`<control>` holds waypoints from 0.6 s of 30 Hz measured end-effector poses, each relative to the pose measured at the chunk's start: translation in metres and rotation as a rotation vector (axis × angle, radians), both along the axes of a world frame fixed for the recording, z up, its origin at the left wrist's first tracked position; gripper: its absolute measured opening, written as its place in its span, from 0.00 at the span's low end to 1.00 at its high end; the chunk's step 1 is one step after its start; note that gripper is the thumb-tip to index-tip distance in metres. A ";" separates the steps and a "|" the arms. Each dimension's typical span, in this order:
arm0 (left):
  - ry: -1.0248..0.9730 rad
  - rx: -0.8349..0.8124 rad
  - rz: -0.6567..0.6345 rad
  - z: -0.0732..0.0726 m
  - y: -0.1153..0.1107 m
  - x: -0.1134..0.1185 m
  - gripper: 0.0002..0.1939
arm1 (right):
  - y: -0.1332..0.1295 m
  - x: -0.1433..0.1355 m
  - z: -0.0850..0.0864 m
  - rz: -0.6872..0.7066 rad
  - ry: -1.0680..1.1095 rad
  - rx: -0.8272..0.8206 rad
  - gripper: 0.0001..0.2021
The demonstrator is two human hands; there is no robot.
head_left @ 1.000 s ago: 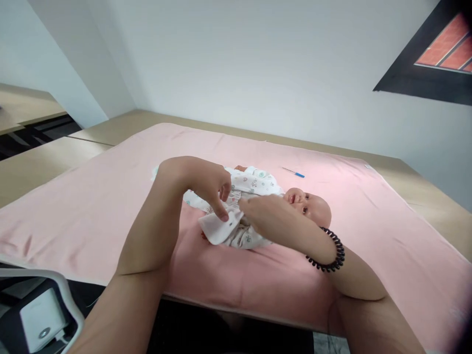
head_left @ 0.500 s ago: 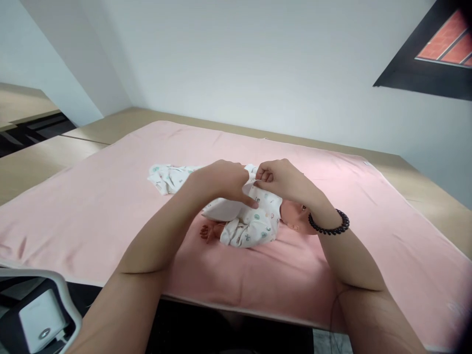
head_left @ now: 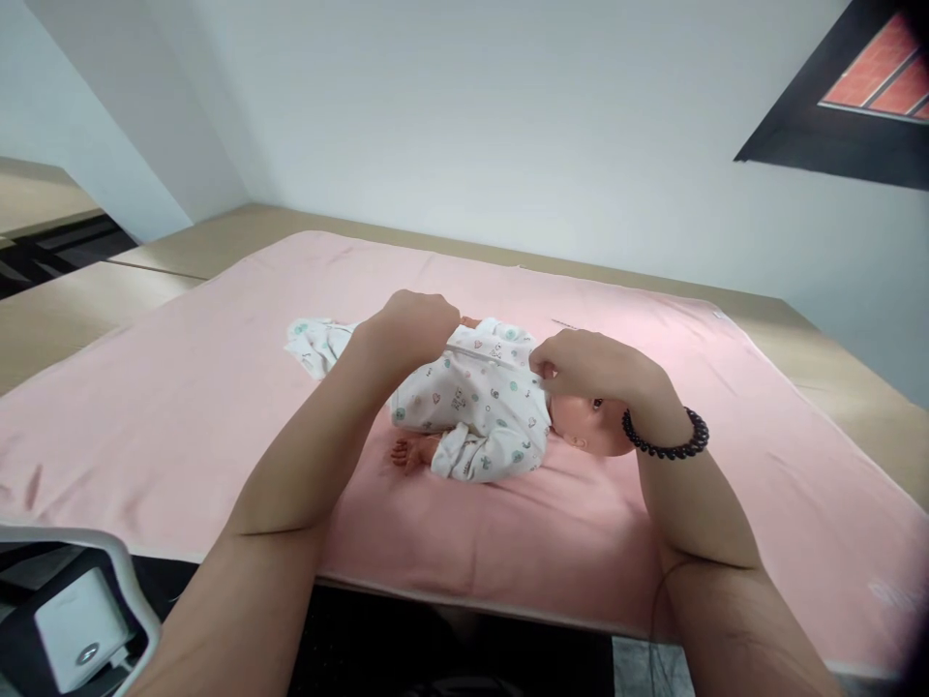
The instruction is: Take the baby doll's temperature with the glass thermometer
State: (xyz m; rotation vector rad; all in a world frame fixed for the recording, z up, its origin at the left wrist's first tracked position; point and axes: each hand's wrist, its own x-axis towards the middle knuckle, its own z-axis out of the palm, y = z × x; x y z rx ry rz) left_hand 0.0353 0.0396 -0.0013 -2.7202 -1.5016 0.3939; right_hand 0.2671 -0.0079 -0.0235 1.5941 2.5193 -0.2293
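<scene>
A baby doll (head_left: 581, 426) lies on its back on a pink cloth, head to the right. It wears a white baby top (head_left: 475, 392) with small printed figures, its front spread flat over the body. One bare doll hand (head_left: 410, 453) pokes out of the near sleeve. My left hand (head_left: 425, 324) is closed at the top's lower edge, pulling the front panel's edge taut; its fingertips are hidden. At the neckline, my right hand (head_left: 573, 360) pinches the fabric, a dark beaded bracelet (head_left: 668, 440) on its wrist. White printed pants (head_left: 319, 344) show beyond my left forearm.
The pink cloth (head_left: 218, 426) covers most of a wooden table (head_left: 856, 402) set against a white wall. A dark-framed window (head_left: 798, 126) is at upper right. At lower left stands a white-framed chair (head_left: 94, 532) with a white box-shaped object (head_left: 83, 624).
My hands have moved apart, left hand leftward toward the hem and right hand toward the neck. The top's front, folded and bunched before, now lies stretched smooth between them.
</scene>
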 end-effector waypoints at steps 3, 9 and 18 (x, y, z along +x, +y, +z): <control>-0.290 0.053 -0.268 -0.016 0.015 0.016 0.12 | -0.003 0.001 0.003 -0.010 0.013 -0.015 0.14; -0.706 -0.279 -0.653 -0.074 0.043 0.062 0.08 | -0.002 0.004 0.004 0.024 -0.042 -0.018 0.15; -0.748 -0.416 -0.658 -0.084 0.047 0.064 0.09 | 0.000 -0.012 -0.002 -0.006 -0.225 0.073 0.13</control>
